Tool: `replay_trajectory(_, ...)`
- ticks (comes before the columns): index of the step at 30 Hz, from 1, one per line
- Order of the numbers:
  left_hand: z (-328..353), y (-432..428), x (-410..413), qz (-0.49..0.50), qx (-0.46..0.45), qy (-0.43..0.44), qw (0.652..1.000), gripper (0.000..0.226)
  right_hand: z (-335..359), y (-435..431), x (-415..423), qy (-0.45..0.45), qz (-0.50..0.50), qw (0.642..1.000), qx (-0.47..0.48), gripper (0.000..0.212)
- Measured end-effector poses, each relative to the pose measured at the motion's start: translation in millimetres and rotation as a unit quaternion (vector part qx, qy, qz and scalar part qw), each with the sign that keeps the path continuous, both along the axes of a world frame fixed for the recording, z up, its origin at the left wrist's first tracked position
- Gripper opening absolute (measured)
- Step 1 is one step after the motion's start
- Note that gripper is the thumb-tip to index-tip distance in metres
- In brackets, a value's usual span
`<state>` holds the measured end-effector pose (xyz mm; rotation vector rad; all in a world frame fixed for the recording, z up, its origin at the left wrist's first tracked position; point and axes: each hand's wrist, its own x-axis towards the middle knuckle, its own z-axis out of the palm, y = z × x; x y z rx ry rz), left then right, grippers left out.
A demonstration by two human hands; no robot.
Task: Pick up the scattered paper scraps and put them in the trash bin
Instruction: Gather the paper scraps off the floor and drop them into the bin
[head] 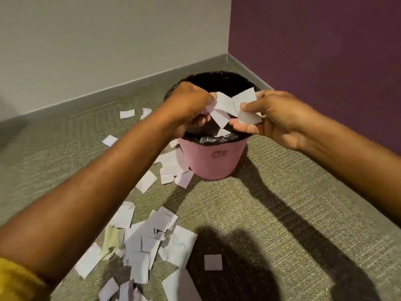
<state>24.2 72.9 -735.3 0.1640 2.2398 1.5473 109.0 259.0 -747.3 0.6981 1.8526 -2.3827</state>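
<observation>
A pink trash bin (pixel 213 160) with a black liner stands on the carpet in the room's corner. Both my hands hover over its mouth. My left hand (pixel 191 105) is closed around white paper scraps (pixel 223 105) that stick out to the right. My right hand (pixel 271 118) pinches more white scraps (pixel 247 109) between thumb and fingers. One scrap (pixel 222 132) shows just above the bin's near rim, under my hands. Many white scraps (pixel 143 242) lie on the floor in front and left of the bin, partly hidden by my left forearm.
A heap of scraps (pixel 173 164) lies against the bin's left side. A single square scrap (pixel 213 262) rests in my shadow at the front. Two scraps (pixel 134 113) lie near the grey wall's baseboard. The purple wall (pixel 325 51) closes the right side.
</observation>
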Motion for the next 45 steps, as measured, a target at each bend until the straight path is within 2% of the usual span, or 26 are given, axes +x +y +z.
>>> replay_trajectory(3,-1.5,-4.1,-11.6,-0.002,0.062,-0.148,0.987,0.015,-0.8,-3.3,-10.4,-0.007,-0.004,1.000,0.019,0.039)
replay_trajectory(6,-7.9,-6.7,-18.9,0.000,0.084,-0.183,0.980,0.035,2.6,-4.8,-10.1,-0.002,-0.011,0.999,0.037,0.039)
replay_trajectory(11,-9.4,-13.7,-18.4,-0.043,0.076,-0.212,0.973,0.036,7.8,-2.7,-0.3,0.003,-0.010,0.999,0.049,0.036)
replay_trajectory(14,-8.9,-17.1,-18.9,-0.049,0.058,-0.202,0.976,0.030,10.2,-1.4,9.6,0.016,0.007,0.998,0.060,0.030)
replay_trajectory(18,-8.0,-24.1,-18.5,-0.048,0.028,-0.130,0.990,0.023,14.5,2.5,30.4,0.028,0.057,0.993,0.101,0.025)
replay_trajectory(22,-9.4,-42.9,-4.8,-0.045,0.071,-0.044,0.995,0.023,9.6,6.5,56.6,0.020,0.107,0.982,0.152,0.027)
replay_trajectory(25,-12.8,-72.3,16.5,-0.078,0.087,0.003,0.993,0.024,-5.3,5.4,73.3,-0.017,0.153,0.971,0.180,0.032)
replay_trajectory(31,-55.0,-131.3,50.4,-0.113,0.062,-0.013,0.992,0.035,-56.7,-7.5,108.3,-0.110,0.216,0.947,0.211,0.022)
replay_trajectory(35,-103.7,-161.6,72.8,-0.138,-0.011,-0.029,0.990,0.041,-111.1,-22.7,139.1,-0.153,0.270,0.927,0.213,0.019)
replay_trajectory(38,-152.0,-176.9,99.3,-0.194,-0.086,0.012,0.977,0.030,-147.9,-28.7,169.8,-0.155,0.347,0.895,0.232,0.027)
replay_trajectory(41,-197.1,-187.2,131.2,-0.305,-0.141,0.085,0.938,0.018,-179.3,-27.8,205.3,-0.121,0.435,0.844,0.290,0.043)
replay_trajectory(43,-214.1,-191.2,157.8,-0.374,-0.187,0.100,0.903,0.016,-198.7,-24.4,228.1,-0.077,0.514,0.772,0.367,0.055)
replay_trajectory(45,-226.6,-192.3,185.5,-0.431,-0.214,0.122,0.868,0.032,-215.9,-22.0,250.1,-0.054,0.583,0.677,0.446,0.070)
